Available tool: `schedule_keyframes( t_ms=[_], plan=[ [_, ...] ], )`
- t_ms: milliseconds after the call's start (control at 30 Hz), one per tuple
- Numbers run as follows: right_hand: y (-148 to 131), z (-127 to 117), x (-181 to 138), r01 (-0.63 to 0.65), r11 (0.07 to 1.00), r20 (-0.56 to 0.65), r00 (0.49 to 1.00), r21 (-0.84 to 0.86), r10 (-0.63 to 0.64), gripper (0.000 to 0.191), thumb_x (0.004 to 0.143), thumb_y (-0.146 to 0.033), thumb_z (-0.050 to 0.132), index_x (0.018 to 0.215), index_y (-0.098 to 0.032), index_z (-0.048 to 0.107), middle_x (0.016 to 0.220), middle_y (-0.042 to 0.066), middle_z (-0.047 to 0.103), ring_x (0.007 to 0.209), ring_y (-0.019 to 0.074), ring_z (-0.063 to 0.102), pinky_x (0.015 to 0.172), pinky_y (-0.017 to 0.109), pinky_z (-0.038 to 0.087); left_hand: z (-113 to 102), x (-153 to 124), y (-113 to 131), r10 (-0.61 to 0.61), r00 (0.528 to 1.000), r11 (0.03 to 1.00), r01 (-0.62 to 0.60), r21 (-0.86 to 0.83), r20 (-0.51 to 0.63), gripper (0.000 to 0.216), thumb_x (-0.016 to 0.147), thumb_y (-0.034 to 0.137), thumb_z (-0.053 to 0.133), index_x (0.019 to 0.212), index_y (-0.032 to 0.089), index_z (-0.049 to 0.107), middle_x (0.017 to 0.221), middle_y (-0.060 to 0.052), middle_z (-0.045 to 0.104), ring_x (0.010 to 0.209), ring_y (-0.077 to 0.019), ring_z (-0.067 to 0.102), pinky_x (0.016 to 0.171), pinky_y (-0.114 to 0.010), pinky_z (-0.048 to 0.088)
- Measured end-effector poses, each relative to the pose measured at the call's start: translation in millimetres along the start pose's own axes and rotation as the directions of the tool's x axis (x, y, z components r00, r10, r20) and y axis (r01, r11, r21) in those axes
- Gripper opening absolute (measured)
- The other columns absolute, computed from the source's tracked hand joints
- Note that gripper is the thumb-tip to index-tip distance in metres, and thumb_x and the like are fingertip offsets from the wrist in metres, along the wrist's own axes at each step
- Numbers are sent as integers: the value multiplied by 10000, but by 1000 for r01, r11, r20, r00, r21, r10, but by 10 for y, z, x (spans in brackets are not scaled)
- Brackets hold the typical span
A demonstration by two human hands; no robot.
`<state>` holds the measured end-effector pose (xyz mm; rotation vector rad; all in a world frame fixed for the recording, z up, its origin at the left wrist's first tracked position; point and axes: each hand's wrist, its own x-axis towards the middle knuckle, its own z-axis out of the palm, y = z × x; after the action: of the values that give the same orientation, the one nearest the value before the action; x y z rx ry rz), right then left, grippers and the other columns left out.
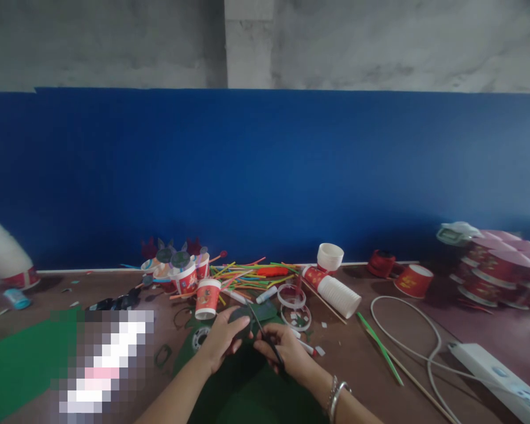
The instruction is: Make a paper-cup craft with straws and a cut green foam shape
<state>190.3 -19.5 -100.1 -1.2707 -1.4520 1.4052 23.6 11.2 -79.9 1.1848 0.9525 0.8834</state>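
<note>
My left hand (221,338) pinches a dark, rounded piece of paper (238,318) between thumb and fingers. Wrapped around the dark handles of a pair of scissors (259,325) is my right hand (289,352), with a bracelet at its wrist. The blades point up and away, close to the right edge of the paper; I cannot tell whether they touch it. Under both hands lies a dark green sheet (229,394). A roll of tape (200,338) sits just left of my left hand, and a red-and-white paper cup (208,299) stands behind it.
Colourful sticks (247,275) lie heaped at the back, beside decorated cups (183,278). Stacked white cups (339,295) lie right of clear rings (295,318) and paper scraps. A power strip (499,371) with its cable is at right, below stacked red tubs (499,271). A green sheet (22,359) lies left.
</note>
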Motion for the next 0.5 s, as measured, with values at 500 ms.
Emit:
schedule_keyframes(
  t_ms=[500],
  plan=[
    [36,-171,73,193,796,-374,803,-574,-465,353,652,-94,495,975,-187,603,936,75,643,850,229,566,776,328,445,-19,-32,24,314,949,737,-229,635,-22,292,746,344,593,502,193,542,482,18,509,509,-138,460,497,-229,283]
  ],
)
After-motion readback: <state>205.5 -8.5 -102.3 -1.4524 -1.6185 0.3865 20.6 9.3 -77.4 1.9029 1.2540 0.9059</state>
